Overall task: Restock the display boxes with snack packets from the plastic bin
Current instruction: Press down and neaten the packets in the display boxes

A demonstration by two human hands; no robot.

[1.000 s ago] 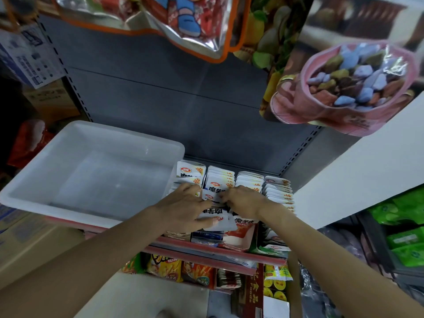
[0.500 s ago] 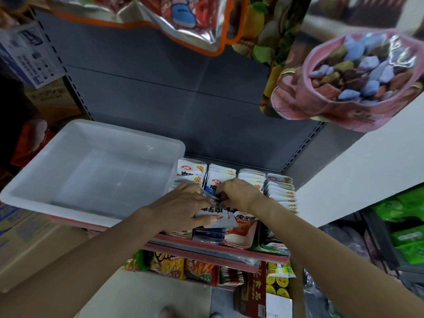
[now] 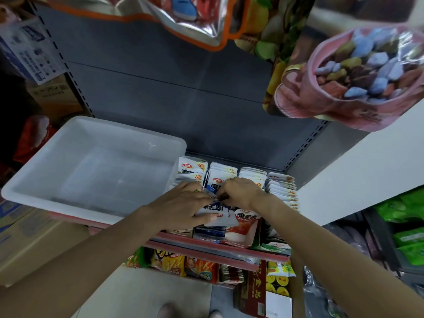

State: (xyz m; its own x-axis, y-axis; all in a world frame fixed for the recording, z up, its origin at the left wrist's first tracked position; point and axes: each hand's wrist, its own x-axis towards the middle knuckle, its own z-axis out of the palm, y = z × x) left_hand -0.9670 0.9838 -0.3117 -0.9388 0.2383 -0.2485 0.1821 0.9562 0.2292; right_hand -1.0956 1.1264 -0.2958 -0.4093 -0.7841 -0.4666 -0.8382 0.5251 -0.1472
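A white plastic bin [image 3: 68, 157] sits on the shelf at the left, with nothing visible inside it. To its right stand display boxes [image 3: 243, 237] packed with rows of white snack packets [image 3: 254, 176]. My left hand [image 3: 181, 205] grips a small stack of white-and-blue packets [image 3: 218, 218] over the front of the boxes, thumb along the stack's near edge. My right hand [image 3: 243, 192] meets it from the right, fingertips curled onto the top of the same stack. The packets under both hands are partly hidden.
Large hanging snack bags [image 3: 358, 72] droop from above at the top and right. A red shelf edge [image 3: 206, 246] runs below the boxes, with more snacks on the lower shelf [image 3: 183, 265]. Cardboard boxes [image 3: 34, 239] stand at the left, green packs [image 3: 410, 226] at the right.
Both hands have shifted slightly toward the back of the boxes while keeping hold of the packet stack. The bin has stayed in place.
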